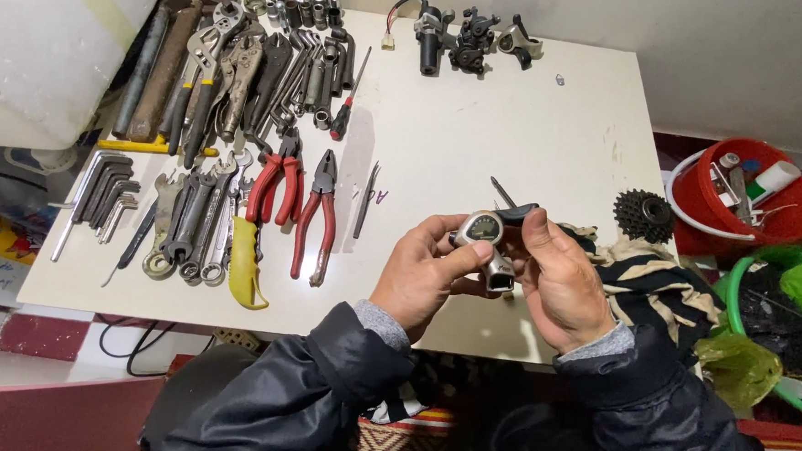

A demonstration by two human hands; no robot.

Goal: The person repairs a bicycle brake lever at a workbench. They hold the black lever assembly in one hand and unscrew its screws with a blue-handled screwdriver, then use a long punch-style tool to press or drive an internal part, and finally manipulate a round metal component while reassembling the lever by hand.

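A small grey metal gear-shifter unit with a round dial point(487, 239) is pinched by the left hand point(422, 275) and right hand point(560, 286) — each grip closed on it, dial turned upward for inspection — above the white table point(470, 139).

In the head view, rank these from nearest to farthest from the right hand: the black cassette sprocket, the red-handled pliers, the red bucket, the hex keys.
From the right hand:
1. Black cassette sprocket, just to its upper right on the table.
2. Red bucket and red-handled pliers: too close to call, bucket right off the table, pliers left.
3. Hex keys, far left.
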